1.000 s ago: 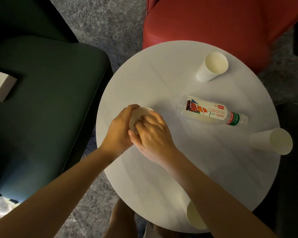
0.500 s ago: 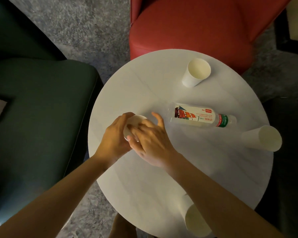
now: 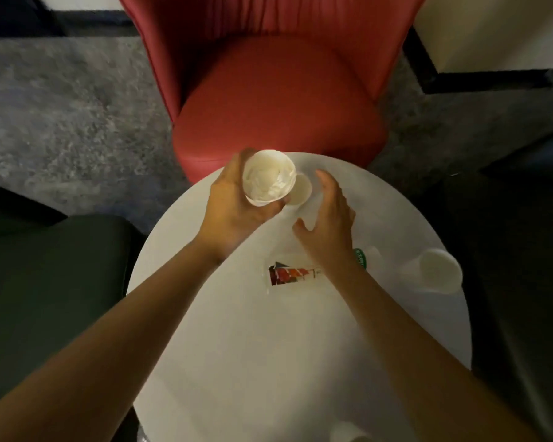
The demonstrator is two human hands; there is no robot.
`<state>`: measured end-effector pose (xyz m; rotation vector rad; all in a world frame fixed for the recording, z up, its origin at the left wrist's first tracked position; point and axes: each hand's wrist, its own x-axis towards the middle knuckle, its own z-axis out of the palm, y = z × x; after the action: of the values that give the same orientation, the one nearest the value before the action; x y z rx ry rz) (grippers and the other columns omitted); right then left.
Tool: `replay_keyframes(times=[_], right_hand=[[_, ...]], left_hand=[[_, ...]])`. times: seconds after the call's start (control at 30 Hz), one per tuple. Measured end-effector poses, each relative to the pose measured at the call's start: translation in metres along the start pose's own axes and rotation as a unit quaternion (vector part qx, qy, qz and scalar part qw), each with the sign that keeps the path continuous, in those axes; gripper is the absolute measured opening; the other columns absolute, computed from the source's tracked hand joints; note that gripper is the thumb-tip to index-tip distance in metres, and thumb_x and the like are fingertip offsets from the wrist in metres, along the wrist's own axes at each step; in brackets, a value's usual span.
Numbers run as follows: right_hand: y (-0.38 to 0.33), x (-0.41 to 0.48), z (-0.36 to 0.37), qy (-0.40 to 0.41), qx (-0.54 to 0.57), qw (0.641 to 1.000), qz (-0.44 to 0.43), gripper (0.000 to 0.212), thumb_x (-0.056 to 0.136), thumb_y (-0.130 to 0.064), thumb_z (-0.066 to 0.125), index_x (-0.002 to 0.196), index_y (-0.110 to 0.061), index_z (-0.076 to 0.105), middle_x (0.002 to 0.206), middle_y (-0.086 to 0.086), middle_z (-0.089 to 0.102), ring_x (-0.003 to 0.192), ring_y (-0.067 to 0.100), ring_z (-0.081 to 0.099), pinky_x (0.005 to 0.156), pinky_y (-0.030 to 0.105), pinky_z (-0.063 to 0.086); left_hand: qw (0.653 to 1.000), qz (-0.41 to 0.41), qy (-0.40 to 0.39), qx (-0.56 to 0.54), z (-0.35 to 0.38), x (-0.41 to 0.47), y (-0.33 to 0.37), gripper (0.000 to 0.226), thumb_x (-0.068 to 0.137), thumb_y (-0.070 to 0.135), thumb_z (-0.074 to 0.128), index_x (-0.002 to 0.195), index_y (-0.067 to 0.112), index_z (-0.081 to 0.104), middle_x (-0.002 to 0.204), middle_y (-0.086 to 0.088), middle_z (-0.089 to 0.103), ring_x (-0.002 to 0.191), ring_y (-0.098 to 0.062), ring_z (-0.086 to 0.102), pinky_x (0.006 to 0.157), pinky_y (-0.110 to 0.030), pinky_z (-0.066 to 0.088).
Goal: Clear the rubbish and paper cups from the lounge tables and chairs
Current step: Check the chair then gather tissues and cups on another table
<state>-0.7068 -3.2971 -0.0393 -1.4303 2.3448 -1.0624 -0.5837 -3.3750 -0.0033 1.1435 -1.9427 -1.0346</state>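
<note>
Room: I see a lounge with grey carpet (image 3: 61,122). A red armchair (image 3: 278,100) is at top centre and a round white table (image 3: 268,362) fills the lower middle.
Far left: a dark green seat (image 3: 51,282) stands beside the table.
Left hand (image 3: 233,202): upper centre, with its fingers wrapped round a paper cup (image 3: 268,177). The cup has crumpled white paper inside and is above the table's far edge.
Standing cup (image 3: 300,194): just right of the gripped one and partly hidden by it.
Right hand (image 3: 329,224): fingers spread, loosely curved, gripping nothing. It is just beside the standing cup; I cannot tell whether they touch.
Plastic bottle (image 3: 289,275): lying on its side under the right forearm, blurred.
Tipped cup (image 3: 434,272): on its side near the table's right rim.
Bottom cup (image 3: 348,433): cut off by the lower frame edge.
</note>
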Motion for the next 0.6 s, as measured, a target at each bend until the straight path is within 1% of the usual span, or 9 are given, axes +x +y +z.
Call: replay_keyframes(times=[0.03,0.1,0.17,0.23,0.3,0.4,0.47,0.6], right_hand=[[0.008,0.01,0.0,-0.031,0.004,0.999,0.021,0.081,0.07,-0.017,0.079,0.137,-0.009,0.034,0.138,0.013,0.045,0.124,0.028,0.045,0.102,0.039,0.034],[0.023,0.024,0.001,-0.09,0.016,0.994,0.057,0.088,0.073,-0.021,0.077,0.142,-0.014,0.022,0.144,0.008,0.036,0.128,0.025,0.039,0.104,0.035,0.034],[0.037,0.027,0.0,-0.103,0.025,0.99,0.092,0.087,0.076,-0.023,0.074,0.143,-0.018,0.018,0.147,0.005,0.032,0.131,0.023,0.036,0.107,0.036,0.03],[0.048,0.02,-0.008,-0.069,0.035,0.991,0.11,0.083,0.076,-0.02,0.074,0.141,-0.02,0.023,0.144,0.005,0.037,0.129,0.022,0.039,0.107,0.036,0.03],[0.058,0.007,-0.024,-0.021,0.019,0.996,0.09,0.078,0.075,-0.019,0.075,0.138,-0.018,0.03,0.139,0.007,0.044,0.124,0.022,0.044,0.105,0.035,0.031],[0.075,-0.013,-0.053,0.034,-0.042,0.997,0.048,0.075,0.072,-0.019,0.077,0.135,-0.013,0.038,0.133,0.012,0.049,0.12,0.027,0.048,0.103,0.04,0.032],[0.086,-0.024,-0.071,0.053,-0.075,0.995,0.047,0.073,0.071,-0.017,0.077,0.134,-0.01,0.04,0.131,0.015,0.05,0.119,0.031,0.048,0.101,0.044,0.033],[0.112,-0.04,-0.096,0.077,-0.109,0.988,0.075,0.07,0.071,-0.019,0.077,0.132,-0.01,0.044,0.13,0.016,0.051,0.118,0.033,0.048,0.099,0.037,0.022]], left_hand=[[1.0,0.002,-0.012,-0.009,0.009,0.012,0.002,0.071,0.061,0.038,0.082,0.12,0.022,0.045,0.11,0.008,0.057,0.097,-0.01,0.056,0.073,-0.008,0.047],[0.999,0.0,-0.038,-0.013,0.027,0.028,0.002,0.072,0.063,0.038,0.081,0.123,0.021,0.043,0.113,0.006,0.055,0.099,-0.011,0.054,0.072,-0.007,0.045],[0.998,0.001,-0.063,0.006,0.043,0.037,-0.006,0.071,0.065,0.035,0.08,0.124,0.02,0.042,0.117,0.002,0.055,0.102,-0.013,0.052,0.075,-0.012,0.045],[0.996,-0.003,-0.084,0.039,0.054,0.039,-0.015,0.07,0.066,0.034,0.08,0.124,0.018,0.043,0.119,-0.002,0.056,0.103,-0.017,0.052,0.079,-0.022,0.047],[0.991,-0.009,-0.108,0.073,0.063,0.039,-0.024,0.07,0.067,0.035,0.079,0.125,0.016,0.043,0.12,-0.004,0.056,0.105,-0.021,0.053,0.083,-0.03,0.048],[0.988,-0.033,-0.13,0.081,0.071,0.034,-0.031,0.072,0.069,0.034,0.077,0.128,0.016,0.039,0.124,-0.006,0.053,0.107,-0.021,0.051,0.086,-0.031,0.046],[0.987,-0.04,-0.138,0.075,0.074,0.032,-0.034,0.074,0.069,0.033,0.078,0.129,0.016,0.038,0.124,-0.006,0.052,0.107,-0.021,0.05,0.086,-0.032,0.045],[0.98,-0.027,-0.166,0.107,0.078,0.025,-0.031,0.076,0.066,0.026,0.08,0.129,0.013,0.039,0.125,-0.01,0.052,0.109,-0.027,0.05,0.085,-0.032,0.042]])
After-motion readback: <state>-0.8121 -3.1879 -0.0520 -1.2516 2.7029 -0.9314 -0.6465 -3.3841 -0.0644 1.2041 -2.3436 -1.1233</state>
